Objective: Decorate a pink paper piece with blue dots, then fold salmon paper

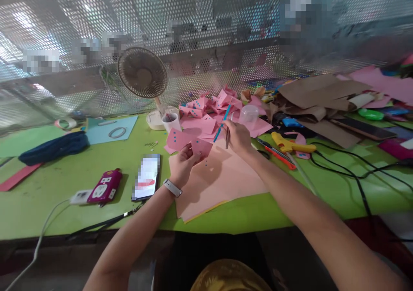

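My left hand (185, 166), with a white band at the wrist, pinches a folded pink paper piece (201, 147) marked with blue dots. My right hand (237, 138) is closed round a thin dark stick-like tool (227, 137), to the right of the folded paper. Just left of that hand, a blue stick (222, 124) slants over pink paper; whether the fingers touch it is unclear. Under both hands lie light pink sheets (222, 183), with a yellow edge showing below them. Behind the hands is a pile of folded pink pieces (206, 103).
A fan (142, 72) and white cup (171, 123) stand behind. At left are a phone (146, 177), magenta device (106, 187) and blue pouch (54, 148). A yellow glue gun (290, 144), orange cutter (277, 153), cables and brown paper (322, 93) lie at right.
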Action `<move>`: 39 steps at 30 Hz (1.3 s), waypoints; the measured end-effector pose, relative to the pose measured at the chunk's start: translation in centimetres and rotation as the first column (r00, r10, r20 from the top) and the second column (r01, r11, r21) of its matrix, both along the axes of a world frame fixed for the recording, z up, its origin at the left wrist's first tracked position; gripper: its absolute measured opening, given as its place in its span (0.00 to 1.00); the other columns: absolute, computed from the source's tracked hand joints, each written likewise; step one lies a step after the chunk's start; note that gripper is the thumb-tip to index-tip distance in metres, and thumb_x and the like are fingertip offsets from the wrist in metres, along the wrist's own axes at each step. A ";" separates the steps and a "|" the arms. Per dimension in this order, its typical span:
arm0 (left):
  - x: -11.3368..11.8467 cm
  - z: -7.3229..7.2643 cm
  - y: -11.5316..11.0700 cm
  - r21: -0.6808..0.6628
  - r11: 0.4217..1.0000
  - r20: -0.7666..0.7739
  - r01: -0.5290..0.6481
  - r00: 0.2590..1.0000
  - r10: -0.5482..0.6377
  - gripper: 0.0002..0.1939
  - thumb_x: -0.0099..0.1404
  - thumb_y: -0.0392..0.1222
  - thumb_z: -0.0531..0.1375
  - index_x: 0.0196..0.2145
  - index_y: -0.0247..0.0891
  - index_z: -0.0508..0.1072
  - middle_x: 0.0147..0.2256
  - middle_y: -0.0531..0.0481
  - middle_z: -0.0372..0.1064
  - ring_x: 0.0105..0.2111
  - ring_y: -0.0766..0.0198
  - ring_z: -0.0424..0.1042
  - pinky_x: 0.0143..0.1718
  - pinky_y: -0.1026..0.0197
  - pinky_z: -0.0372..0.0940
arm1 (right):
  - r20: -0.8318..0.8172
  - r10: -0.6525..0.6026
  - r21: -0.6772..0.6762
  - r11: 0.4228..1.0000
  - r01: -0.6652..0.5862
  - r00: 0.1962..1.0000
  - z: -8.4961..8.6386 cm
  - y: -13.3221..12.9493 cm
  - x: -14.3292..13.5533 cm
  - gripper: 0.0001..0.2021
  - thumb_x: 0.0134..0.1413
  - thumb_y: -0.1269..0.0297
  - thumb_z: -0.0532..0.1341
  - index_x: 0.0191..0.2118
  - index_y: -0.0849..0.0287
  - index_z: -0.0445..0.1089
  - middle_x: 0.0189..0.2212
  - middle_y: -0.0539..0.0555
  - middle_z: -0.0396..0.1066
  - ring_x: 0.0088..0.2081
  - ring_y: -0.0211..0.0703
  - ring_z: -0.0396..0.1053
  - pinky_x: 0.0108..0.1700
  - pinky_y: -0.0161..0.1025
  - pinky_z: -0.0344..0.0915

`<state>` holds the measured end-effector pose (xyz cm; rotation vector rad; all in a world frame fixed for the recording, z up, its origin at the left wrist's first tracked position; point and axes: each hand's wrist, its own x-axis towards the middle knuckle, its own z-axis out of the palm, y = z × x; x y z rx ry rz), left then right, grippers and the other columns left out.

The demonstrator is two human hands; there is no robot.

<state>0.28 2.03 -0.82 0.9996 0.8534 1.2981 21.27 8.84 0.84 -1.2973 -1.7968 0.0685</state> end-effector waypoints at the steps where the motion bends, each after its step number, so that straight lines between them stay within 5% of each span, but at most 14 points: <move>1: -0.1 -0.1 0.1 0.003 1.000 0.011 0.000 1.000 0.000 0.28 0.50 0.40 0.73 0.48 0.37 0.72 0.39 0.47 0.79 0.36 0.62 0.78 0.48 0.54 0.71 | -0.029 0.039 -0.006 0.999 -0.040 0.999 0.1 -0.3 -0.4 0.14 0.60 0.60 0.57 0.45 0.60 0.73 0.32 0.57 0.76 0.36 0.50 0.73 0.41 0.41 0.64; 7: -0.3 -0.8 0.6 0.046 0.999 0.050 0.008 0.999 -0.010 0.27 0.49 0.40 0.74 0.47 0.38 0.72 0.39 0.49 0.79 0.38 0.60 0.78 0.51 0.51 0.69 | -0.141 0.301 -0.179 0.929 -0.323 0.943 0.4 -2.8 -3.7 0.22 0.55 0.46 0.63 0.48 0.57 0.71 0.37 0.55 0.77 0.38 0.48 0.74 0.38 0.37 0.63; 10: -0.2 -1.0 0.6 0.054 0.998 0.041 0.023 0.999 -0.025 0.27 0.49 0.40 0.74 0.47 0.39 0.72 0.40 0.49 0.79 0.40 0.59 0.78 0.51 0.52 0.69 | -0.040 0.303 -0.230 0.924 -0.304 0.952 0.1 -3.6 -4.5 0.26 0.51 0.45 0.66 0.49 0.58 0.70 0.34 0.55 0.76 0.34 0.47 0.72 0.35 0.37 0.60; 16: -0.1 -1.0 0.4 0.038 0.995 0.045 0.091 0.995 -0.092 0.26 0.51 0.41 0.73 0.47 0.38 0.72 0.40 0.48 0.79 0.38 0.60 0.79 0.51 0.51 0.70 | -0.030 0.362 -0.221 0.907 -0.359 0.932 -0.1 -3.1 -4.3 0.16 0.62 0.51 0.59 0.42 0.59 0.73 0.26 0.50 0.73 0.27 0.39 0.68 0.31 0.33 0.55; 21: -0.1 -0.8 0.3 -0.001 0.998 0.061 0.066 0.996 -0.065 0.26 0.50 0.41 0.74 0.46 0.38 0.72 0.38 0.48 0.78 0.37 0.61 0.78 0.50 0.51 0.71 | 0.053 0.425 -0.199 0.891 -0.407 0.904 0.0 -2.3 -3.5 0.15 0.66 0.57 0.54 0.39 0.57 0.76 0.33 0.55 0.78 0.34 0.43 0.73 0.36 0.34 0.59; 28: -0.1 -0.9 0.5 0.022 0.999 0.080 0.025 0.996 -0.027 0.26 0.52 0.41 0.73 0.47 0.40 0.70 0.36 0.52 0.77 0.34 0.65 0.76 0.50 0.51 0.70 | -0.069 0.212 -0.110 0.970 -0.218 0.975 0.2 -2.1 -2.9 0.17 0.66 0.53 0.53 0.42 0.59 0.74 0.30 0.54 0.76 0.31 0.42 0.71 0.34 0.35 0.58; 34: 0.0 -0.8 0.3 0.031 0.999 0.083 0.030 0.996 -0.033 0.25 0.50 0.41 0.74 0.45 0.40 0.72 0.35 0.52 0.78 0.35 0.64 0.77 0.51 0.50 0.71 | -0.065 0.361 -0.118 0.923 -0.366 0.930 -0.3 -3.0 -4.0 0.22 0.57 0.43 0.61 0.42 0.58 0.73 0.27 0.51 0.73 0.29 0.42 0.69 0.33 0.34 0.57; 39: 0.2 -0.1 -0.2 0.038 0.996 0.094 0.086 0.992 -0.089 0.25 0.52 0.39 0.72 0.47 0.40 0.72 0.41 0.49 0.77 0.40 0.60 0.77 0.55 0.48 0.67 | -0.067 0.424 -0.099 0.898 -0.429 0.903 -0.2 -2.7 -3.9 0.17 0.64 0.50 0.56 0.39 0.57 0.74 0.28 0.51 0.74 0.28 0.38 0.68 0.33 0.33 0.57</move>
